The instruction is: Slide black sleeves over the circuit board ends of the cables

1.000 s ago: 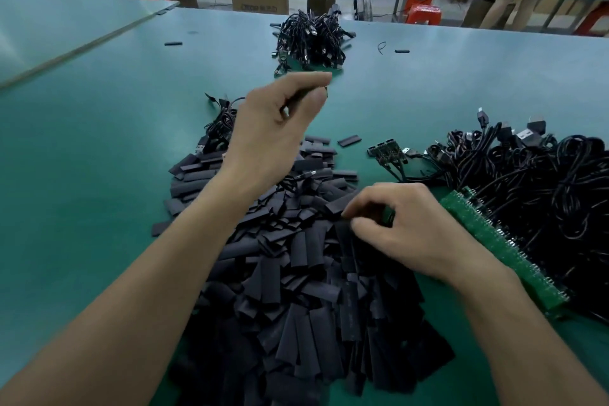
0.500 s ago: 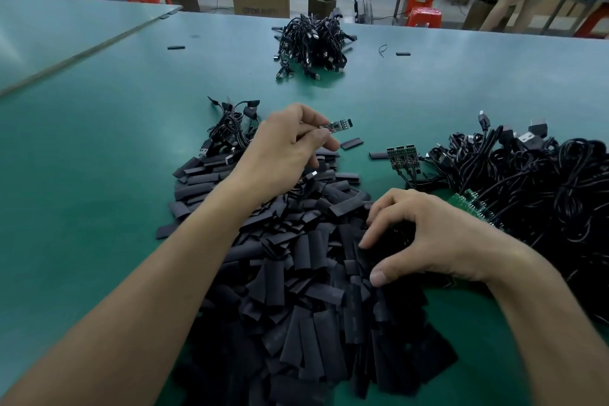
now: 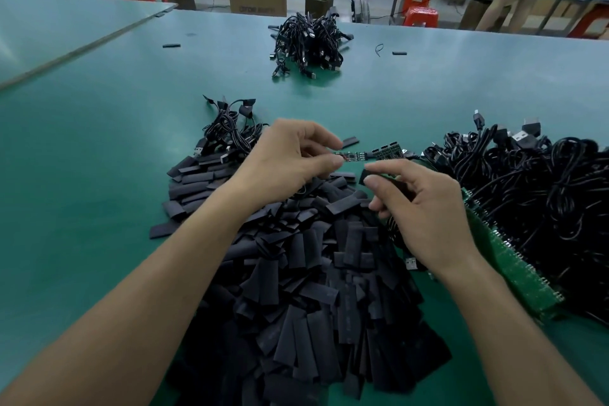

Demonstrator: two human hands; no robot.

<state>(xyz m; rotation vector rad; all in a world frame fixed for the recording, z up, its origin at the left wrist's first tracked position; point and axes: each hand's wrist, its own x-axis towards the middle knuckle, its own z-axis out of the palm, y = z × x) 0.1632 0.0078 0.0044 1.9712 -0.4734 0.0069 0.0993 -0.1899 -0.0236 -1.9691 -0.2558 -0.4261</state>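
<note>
Since half a second ago, the right hand is no longer digging in the pile of sleeves; it is coming up with one black sleeve pinched between thumb and forefinger. The left hand is bringing the circuit board lower and toward the middle.

In the head view, the left hand is pinching the board's near end, leaving its free end pointing right. The sleeve is hovering just beside and below that end, not yet touching it. Whether the sleeve's mouth is open cannot be told. This likely means pick-up is finished and threading is about to begin.

Unsleeved cables are lying tangled on the right of the green table, and a smaller bundle is lying beyond the left hand.
</note>
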